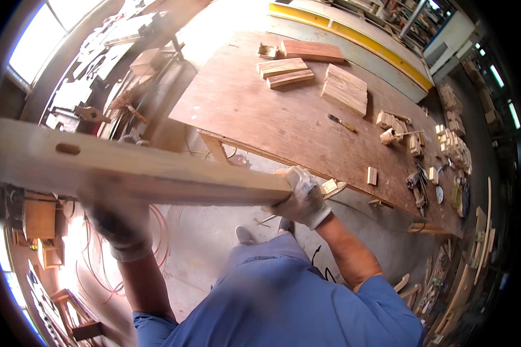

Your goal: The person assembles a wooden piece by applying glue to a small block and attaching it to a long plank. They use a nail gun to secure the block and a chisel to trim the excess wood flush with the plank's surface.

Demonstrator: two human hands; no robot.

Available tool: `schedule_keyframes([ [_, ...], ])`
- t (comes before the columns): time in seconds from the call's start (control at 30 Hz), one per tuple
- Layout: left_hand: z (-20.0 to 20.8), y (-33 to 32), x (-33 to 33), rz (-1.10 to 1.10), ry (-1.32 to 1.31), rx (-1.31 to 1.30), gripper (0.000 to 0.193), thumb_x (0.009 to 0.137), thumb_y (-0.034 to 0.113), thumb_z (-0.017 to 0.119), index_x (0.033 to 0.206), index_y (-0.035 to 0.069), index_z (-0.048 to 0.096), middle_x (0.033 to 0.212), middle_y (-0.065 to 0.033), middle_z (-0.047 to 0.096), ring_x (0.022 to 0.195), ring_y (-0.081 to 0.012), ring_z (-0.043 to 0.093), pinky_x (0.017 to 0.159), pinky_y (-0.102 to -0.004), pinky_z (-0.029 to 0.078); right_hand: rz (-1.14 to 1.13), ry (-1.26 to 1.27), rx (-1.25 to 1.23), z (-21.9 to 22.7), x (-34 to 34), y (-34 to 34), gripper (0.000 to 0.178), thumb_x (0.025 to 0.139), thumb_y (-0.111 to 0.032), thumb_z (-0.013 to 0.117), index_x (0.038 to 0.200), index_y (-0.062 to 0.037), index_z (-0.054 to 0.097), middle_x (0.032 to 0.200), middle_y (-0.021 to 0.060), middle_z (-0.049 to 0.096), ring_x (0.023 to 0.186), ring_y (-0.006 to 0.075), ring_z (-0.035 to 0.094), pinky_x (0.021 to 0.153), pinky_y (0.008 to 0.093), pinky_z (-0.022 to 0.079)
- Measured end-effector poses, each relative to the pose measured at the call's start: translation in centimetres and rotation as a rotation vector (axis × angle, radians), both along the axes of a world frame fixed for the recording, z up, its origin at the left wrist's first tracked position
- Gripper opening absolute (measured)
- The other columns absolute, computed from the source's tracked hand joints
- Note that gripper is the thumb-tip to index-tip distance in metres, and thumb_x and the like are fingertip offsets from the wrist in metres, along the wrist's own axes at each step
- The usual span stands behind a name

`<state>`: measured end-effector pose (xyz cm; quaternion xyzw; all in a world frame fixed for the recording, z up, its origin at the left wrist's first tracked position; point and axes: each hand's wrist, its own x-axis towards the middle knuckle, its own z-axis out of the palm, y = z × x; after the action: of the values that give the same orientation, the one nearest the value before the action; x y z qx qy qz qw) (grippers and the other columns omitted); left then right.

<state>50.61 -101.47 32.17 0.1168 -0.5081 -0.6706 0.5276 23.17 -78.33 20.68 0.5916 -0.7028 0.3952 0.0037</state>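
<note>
We hold a long wooden beam [173,173] across the front of our body, above the floor [194,243] and on the near side of the work table [231,98]. Our right hand [303,198], in a pale glove, is clenched on the beam's right end, so the wood lies wholly to the left of that grip, with the glove wrapped about the end. Our left hand [118,222], also gloved, is set against the beam's lower edge, well in from the left end; motion blur smears its fingers, and we cannot tell whether they close round the wood or only bear it from below. Between our two hands runs a stretch of beam, and a further length reaches out past the left hand to the picture's edge. On that outer part, up and left of the left hand, we see an oblong slot [68,149] cut in the face. Beyond our right hand, on the table, lie a brush [342,122], a broad wooden block [344,89] and a small upright-looking block [372,176], all apart from our grip
</note>
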Motion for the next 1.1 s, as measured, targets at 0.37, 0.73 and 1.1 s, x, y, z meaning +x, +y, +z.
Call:
schedule_keyframes([
  [0.37,-8.9,0.4,-15.5,-0.388,0.098,0.591,0.05,0.11,0.038,0.065,0.148,0.007,0.059,0.144,-0.0103,0.067,0.138,-0.0262,0.059,0.12,-0.0511,0.046,-0.203,-0.138,0.444,-2.7,-11.0,8.6,0.095,0.058,-0.033,0.103,0.139,-0.0061,0.062,0.127,0.0216,0.071,0.122,0.0413,0.067,0.107,0.0499,0.053],
  [0.73,-20.3,-2.1,-26.7,-0.406,-0.222,0.928,0.043,0.104,0.047,0.072,0.129,0.013,0.066,0.122,-0.0077,0.071,0.118,-0.0286,0.066,0.107,-0.0478,0.054,-0.405,-0.272,0.732,-8.5,-13.7,11.0,0.118,0.062,-0.039,0.099,0.16,-0.0055,0.043,0.149,0.026,0.059,0.14,0.0425,0.055,0.122,0.0488,0.042],
  [1.1,-34.4,-13.5,-32.5,-0.571,-0.432,1.185,0.042,0.093,0.044,0.085,0.123,0.017,0.071,0.115,-0.0014,0.076,0.107,-0.0241,0.072,0.103,-0.048,0.059,-0.521,-0.225,1.0,-13.9,-16.3,1.9,0.093,0.066,-0.042,0.095,0.141,-0.0057,0.055,0.137,0.0214,0.066,0.133,0.0383,0.061,0.116,0.0485,0.046],
])
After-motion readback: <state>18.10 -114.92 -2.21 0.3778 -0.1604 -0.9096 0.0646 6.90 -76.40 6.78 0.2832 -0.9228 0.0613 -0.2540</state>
